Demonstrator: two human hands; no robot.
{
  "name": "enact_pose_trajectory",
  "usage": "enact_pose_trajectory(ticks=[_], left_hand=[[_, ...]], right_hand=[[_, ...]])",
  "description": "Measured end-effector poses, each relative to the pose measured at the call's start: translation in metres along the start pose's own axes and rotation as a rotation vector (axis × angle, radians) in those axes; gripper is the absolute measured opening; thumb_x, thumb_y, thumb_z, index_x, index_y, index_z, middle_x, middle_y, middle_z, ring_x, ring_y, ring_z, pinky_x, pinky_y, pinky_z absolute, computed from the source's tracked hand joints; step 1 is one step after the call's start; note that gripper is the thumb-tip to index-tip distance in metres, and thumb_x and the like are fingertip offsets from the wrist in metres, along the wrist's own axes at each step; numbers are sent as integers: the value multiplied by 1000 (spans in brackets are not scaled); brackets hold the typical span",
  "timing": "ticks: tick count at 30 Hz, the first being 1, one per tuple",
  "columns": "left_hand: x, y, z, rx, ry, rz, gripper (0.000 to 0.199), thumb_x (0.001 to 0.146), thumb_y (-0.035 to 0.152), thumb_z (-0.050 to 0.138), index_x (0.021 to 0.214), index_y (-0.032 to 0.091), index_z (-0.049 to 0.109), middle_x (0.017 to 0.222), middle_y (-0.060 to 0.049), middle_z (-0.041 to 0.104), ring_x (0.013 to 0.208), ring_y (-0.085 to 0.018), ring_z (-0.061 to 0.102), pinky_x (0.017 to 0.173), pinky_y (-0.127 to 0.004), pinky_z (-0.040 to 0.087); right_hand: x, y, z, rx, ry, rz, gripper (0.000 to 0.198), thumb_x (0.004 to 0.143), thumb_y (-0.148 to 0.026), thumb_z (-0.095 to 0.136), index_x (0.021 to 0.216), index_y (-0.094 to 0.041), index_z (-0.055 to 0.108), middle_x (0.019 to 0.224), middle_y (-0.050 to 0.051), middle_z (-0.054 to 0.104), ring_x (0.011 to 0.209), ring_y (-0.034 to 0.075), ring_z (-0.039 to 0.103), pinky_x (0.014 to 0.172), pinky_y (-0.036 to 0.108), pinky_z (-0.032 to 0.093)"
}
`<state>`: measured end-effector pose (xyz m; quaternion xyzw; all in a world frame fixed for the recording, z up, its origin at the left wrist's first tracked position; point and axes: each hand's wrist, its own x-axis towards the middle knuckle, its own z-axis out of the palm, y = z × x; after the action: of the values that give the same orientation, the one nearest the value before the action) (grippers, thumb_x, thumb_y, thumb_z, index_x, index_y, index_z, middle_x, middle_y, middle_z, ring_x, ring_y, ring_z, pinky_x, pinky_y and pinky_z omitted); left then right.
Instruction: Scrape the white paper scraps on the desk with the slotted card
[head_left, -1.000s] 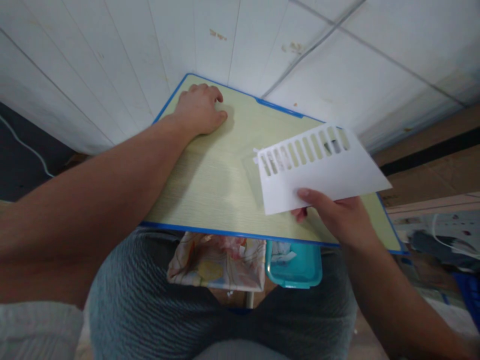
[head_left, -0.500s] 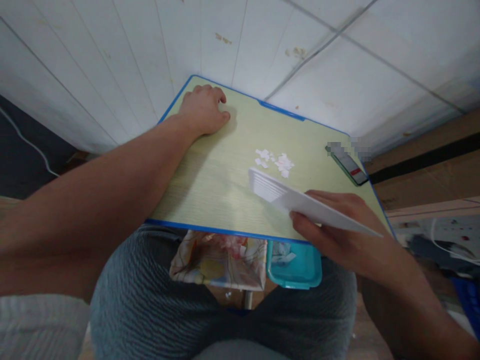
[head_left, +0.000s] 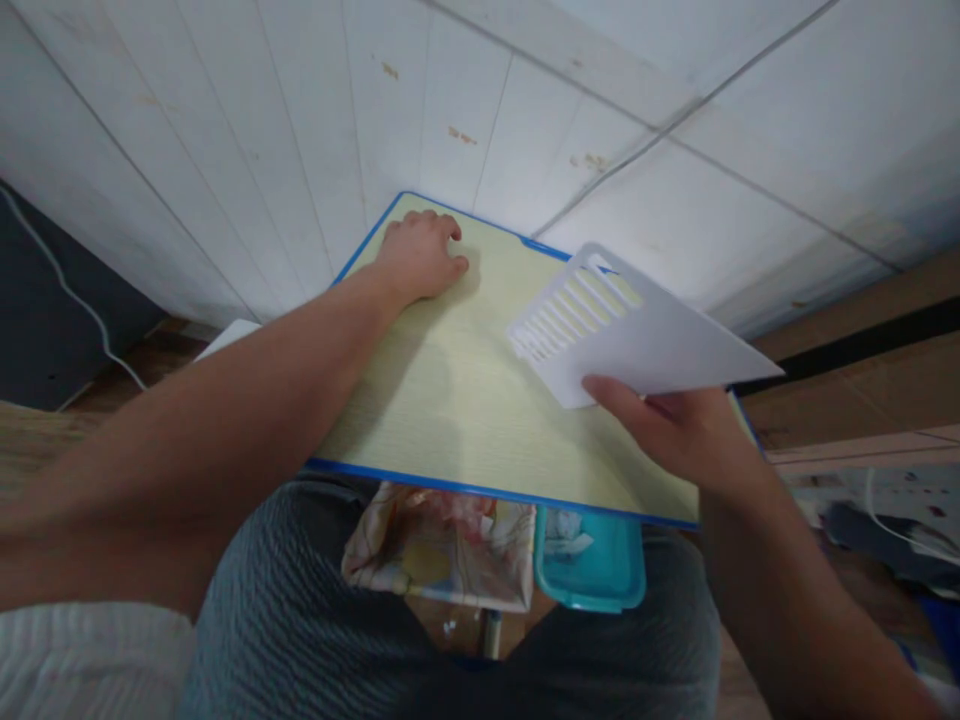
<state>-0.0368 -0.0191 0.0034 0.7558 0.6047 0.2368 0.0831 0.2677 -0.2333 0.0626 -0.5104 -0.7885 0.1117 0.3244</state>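
My right hand (head_left: 675,430) grips a white card (head_left: 660,340) by its near edge, thumb on the face toward me. A row of long slots is cut through the card's left part, and the pale tabletop shows through them. The card is held tilted above the right side of a small table (head_left: 420,420) with a blue rim. My left hand (head_left: 424,255) rests at the table's far left corner, fingers loosely bent and thumb apart, with nothing in it.
Below the table's near edge are a patterned cloth-like container (head_left: 442,565) with pinkish contents and a turquoise plastic box (head_left: 607,570) holding whitish scraps. A white wall (head_left: 300,150) with a cable stands behind the table. Cardboard (head_left: 855,390) is at the right.
My right hand has raised the card and turned its slotted face toward me. The paper scraps and the phone on the table are now out of sight. My left hand stays on the tabletop.
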Motion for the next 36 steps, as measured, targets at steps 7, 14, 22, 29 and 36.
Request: enact_pose_trajectory(ticks=[7,14,22,29,36], left_hand=[[-1,4,-1,28,0,-1,49,109,40,67,154,23,76,166,-14,71,161,-37,58,141,-59,42],[-2,2,-1,-6,-2,-11,50,110,43,71,156,26,74,167,-10,71,161,-34,55,142,-57,40],[4,-2,3,0,-3,12,54,109,41,70,158,19,75,167,-17,70,161,-43,56,140,-64,42],[6,-7,7,-69,3,21,67,105,58,78,165,29,70,164,-12,71,163,-43,51,144,-66,36],[3,-2,4,-1,-1,13,52,111,43,67,158,20,73,167,-16,69,161,-41,55,141,-64,41]], right_hand=[[22,32,3,-126,-60,14,29,97,-49,85,80,-32,70,74,7,76,94,39,85,80,47,67],[32,25,25,47,109,12,21,100,-50,85,94,-30,77,96,9,88,110,39,86,108,54,68],[35,40,49,252,155,81,39,93,-62,93,94,-27,76,93,9,87,103,37,86,108,58,71],[23,43,37,275,366,188,39,85,-55,100,105,-28,80,103,9,89,109,42,87,97,61,77],[32,42,53,463,294,311,46,82,-62,101,93,-23,80,88,10,87,70,32,84,58,46,76]])
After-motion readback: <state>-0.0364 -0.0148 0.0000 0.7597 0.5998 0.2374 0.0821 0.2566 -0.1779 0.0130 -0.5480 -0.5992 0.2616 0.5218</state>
